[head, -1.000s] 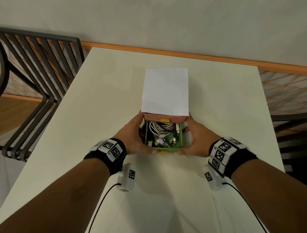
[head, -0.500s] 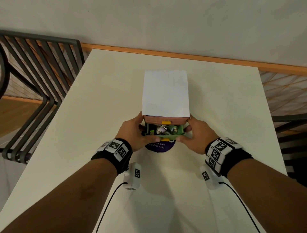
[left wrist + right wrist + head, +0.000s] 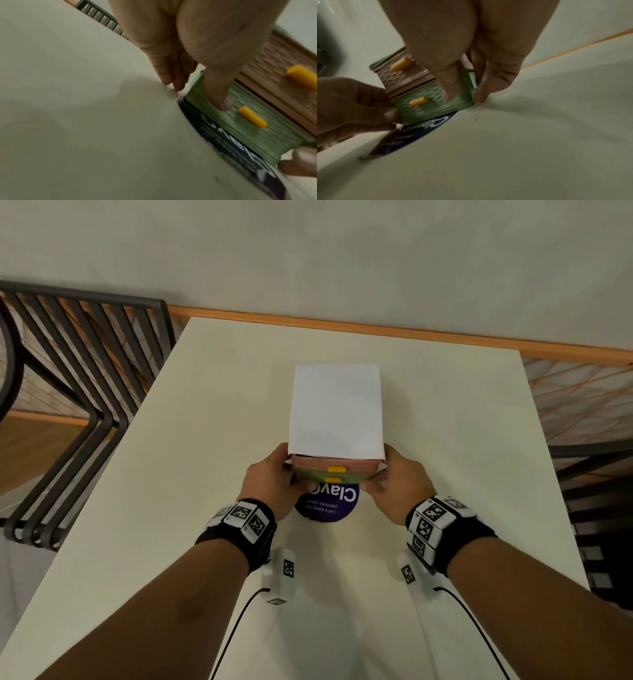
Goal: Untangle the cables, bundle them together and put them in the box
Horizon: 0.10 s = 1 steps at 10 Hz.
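A small drawer box (image 3: 335,409) with a white top stands mid-table. Its pink upper drawer (image 3: 308,464) and green lower drawer (image 3: 356,477) both sit flush, each with a yellow handle. No cables show. My left hand (image 3: 270,477) lies against the box's left side, its thumb (image 3: 221,97) pressing the green drawer front (image 3: 257,135). My right hand (image 3: 397,484) flanks the right side, its thumb (image 3: 450,89) flat on the same front (image 3: 436,109). The fingers of both hands reach straight down beside the box.
A round purple sticker (image 3: 329,508) with white lettering lies on the white table (image 3: 212,440), partly under the box front. A dark slatted chair (image 3: 85,392) stands off the left edge and another (image 3: 599,474) off the right. A wall runs behind the table.
The green drawer, open with white cables visible a second ago, has slid fully into the box. Both hands moved forward with it, and the purple sticker came into sight.
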Motion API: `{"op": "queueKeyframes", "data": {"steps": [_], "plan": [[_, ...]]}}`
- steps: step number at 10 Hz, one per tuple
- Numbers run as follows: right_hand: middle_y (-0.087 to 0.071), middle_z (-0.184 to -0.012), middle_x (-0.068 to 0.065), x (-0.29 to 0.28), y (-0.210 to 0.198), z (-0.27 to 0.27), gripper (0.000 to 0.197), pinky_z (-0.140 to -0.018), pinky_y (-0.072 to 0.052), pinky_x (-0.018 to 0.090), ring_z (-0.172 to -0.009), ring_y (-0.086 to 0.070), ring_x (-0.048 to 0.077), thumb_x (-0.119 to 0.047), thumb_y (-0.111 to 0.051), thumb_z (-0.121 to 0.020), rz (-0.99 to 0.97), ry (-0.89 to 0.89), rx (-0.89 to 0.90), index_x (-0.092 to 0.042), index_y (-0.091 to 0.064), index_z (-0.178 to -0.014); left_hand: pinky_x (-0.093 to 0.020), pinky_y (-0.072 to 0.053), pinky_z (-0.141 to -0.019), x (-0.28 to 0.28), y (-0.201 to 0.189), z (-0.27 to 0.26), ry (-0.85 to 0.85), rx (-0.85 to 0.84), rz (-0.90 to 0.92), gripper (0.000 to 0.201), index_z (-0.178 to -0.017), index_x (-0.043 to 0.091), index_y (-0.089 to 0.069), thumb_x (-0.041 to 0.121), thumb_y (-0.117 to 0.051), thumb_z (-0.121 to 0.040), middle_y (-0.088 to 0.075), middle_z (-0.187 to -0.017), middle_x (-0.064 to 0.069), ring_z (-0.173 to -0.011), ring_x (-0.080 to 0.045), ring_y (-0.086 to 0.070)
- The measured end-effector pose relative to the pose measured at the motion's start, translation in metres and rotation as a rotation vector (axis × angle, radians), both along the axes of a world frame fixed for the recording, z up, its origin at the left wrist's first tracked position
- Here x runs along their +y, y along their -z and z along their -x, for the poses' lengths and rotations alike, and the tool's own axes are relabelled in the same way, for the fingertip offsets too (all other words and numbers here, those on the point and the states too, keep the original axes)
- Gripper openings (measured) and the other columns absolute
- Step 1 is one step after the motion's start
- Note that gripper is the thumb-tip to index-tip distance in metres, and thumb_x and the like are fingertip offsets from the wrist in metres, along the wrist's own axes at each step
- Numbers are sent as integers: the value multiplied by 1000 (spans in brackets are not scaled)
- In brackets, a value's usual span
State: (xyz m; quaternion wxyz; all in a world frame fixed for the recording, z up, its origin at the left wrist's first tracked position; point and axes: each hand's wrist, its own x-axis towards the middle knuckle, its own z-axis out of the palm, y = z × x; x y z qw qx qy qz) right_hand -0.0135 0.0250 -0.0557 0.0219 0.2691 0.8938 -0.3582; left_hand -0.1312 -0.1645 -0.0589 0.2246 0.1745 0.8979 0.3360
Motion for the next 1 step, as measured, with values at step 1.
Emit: {"op": "queueKeyframes", "data": {"steps": [1], "plan": [[-66,-116,4,9,-4,-28,60,-84,-51,28,-94,-65,17,-25,-69,-84,67,74,-60,-23,-41,-137,-30,-49,-94,-25,-4,-10,-51,3,82,84,-147,22,-41,35,-83,-76,-61,-132,6,-113,-16,-63]]}}
